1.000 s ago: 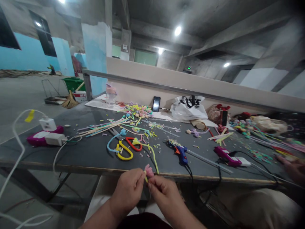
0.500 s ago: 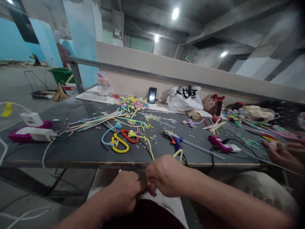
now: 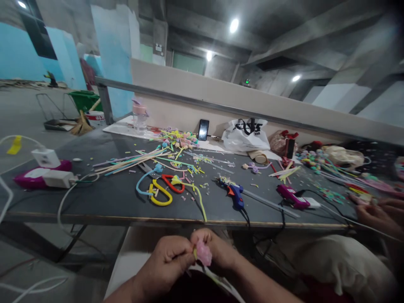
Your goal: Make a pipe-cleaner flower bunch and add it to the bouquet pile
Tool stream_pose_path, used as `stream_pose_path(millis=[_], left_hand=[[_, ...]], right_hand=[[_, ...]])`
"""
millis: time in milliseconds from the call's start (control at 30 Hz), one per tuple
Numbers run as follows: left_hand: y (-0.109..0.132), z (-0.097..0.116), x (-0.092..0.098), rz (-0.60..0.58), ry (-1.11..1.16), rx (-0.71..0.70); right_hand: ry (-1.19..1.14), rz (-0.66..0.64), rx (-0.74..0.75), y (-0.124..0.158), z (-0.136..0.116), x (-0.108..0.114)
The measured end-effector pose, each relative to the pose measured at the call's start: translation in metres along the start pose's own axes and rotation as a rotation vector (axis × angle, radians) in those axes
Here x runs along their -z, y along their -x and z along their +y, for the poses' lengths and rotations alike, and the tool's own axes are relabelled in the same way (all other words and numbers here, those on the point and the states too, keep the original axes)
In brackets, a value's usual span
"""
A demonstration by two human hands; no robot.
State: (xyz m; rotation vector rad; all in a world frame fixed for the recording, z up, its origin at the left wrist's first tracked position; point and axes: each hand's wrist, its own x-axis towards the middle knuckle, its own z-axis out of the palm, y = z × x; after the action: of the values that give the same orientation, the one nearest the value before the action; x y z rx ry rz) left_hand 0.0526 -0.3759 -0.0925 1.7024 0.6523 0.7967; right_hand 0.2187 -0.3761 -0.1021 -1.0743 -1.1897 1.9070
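Nearest, over the lap and short of the surface, the left hand has its grip pinching the yellow base of a pink flower between thumb and forefinger. The right hand curls close behind the flower, which hides its thumb; I cannot tell what that grip closes on. A pale strand trails below; whether it joins the flower is unclear. Squeezing too hard could crush the petals, I judge, and a sideways pull could work them off the base; with nothing beneath but the lap, a slip would drop the flower there.

On the near part of the surface, scissors with yellow and red handles lie left of a yellow-green stem, its end by the near edge, where a sleeve might sweep it off. A blue glue gun lies to the right, its cord over the edge; a snag there could drag it down, and a hot tip, if powered, could burn. Far right, another person's hands work. Farther, a heap of small flowers sits before a phone.
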Motion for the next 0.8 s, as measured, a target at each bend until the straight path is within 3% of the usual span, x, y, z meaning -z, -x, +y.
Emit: stream_pose_path(millis=[100,233,300,400,467,600,800], left_hand=[[-0.004,-0.009,-0.005,0.130,0.055,0.043],[-0.010,-0.016,-0.005,0.197,-0.119,0.026],[-0.013,-0.016,-0.005,0.210,-0.235,-0.008],[-0.017,-0.014,-0.004,0.165,-0.291,-0.032],[-0.020,-0.012,-0.002,0.129,-0.291,-0.014],[-0.023,-0.005,0.004,0.105,-0.434,-0.073],[-0.019,0.008,0.010,-0.041,-0.687,-0.232]], right_hand=[[-0.173,0.044,0.076,-0.002,0.013,-0.017],[-0.378,0.184,0.159,0.000,0.017,-0.033],[-0.437,0.233,0.128,0.005,0.019,-0.033],[-0.411,0.169,0.018,0.012,0.022,-0.025],[-0.290,0.129,-0.011,0.016,0.020,-0.017],[0.175,0.216,0.193,0.031,-0.008,-0.007],[0.870,0.324,0.426,0.044,-0.053,-0.019]])
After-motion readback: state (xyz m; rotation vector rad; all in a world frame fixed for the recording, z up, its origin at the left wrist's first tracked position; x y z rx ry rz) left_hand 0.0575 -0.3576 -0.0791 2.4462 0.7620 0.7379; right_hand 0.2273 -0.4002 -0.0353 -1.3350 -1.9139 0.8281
